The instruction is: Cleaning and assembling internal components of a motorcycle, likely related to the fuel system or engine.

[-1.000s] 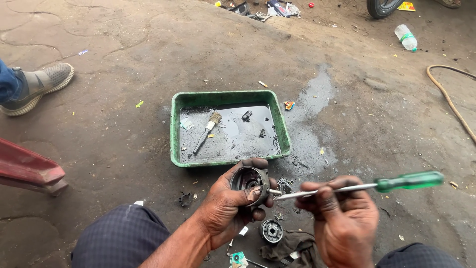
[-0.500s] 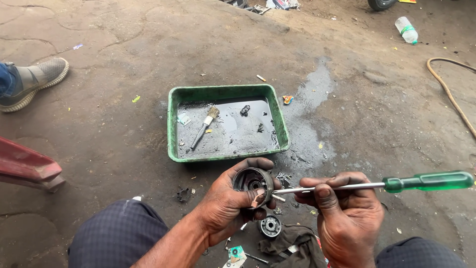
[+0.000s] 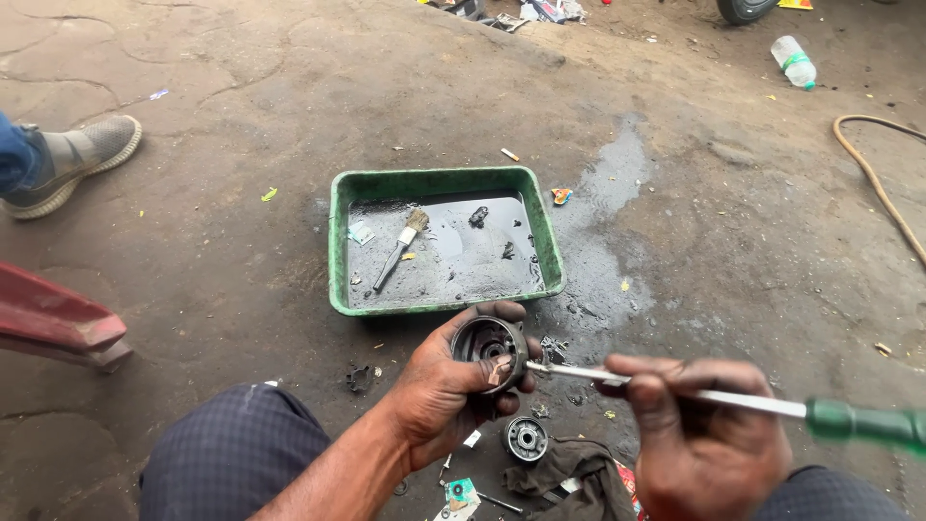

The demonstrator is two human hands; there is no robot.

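Note:
My left hand (image 3: 439, 400) grips a round, dark, greasy metal part (image 3: 489, 343) with its hollow side facing me. In my right hand (image 3: 709, 444) is a long screwdriver (image 3: 675, 388) with a green handle, held by the metal shaft. Its tip touches the rim of the round part. Just past my hands a green plastic tray (image 3: 338, 253) sits on the ground, holding dark oily liquid, a small brush (image 3: 400, 249) and a few small parts.
A round bearing-like part (image 3: 527, 439) and a dark rag (image 3: 569, 478) lie on the ground between my knees. Another person's shoe (image 3: 72, 159) is at far left, a red metal piece (image 3: 53, 318) below it. A plastic bottle (image 3: 794, 61) and hose (image 3: 883, 183) lie at right. A wet oil patch spreads right of the tray.
The screwdriver has shifted right and tilted down slightly, so its handle now reaches the frame's right edge. The tip stays at the round part. My left hand keeps its grip.

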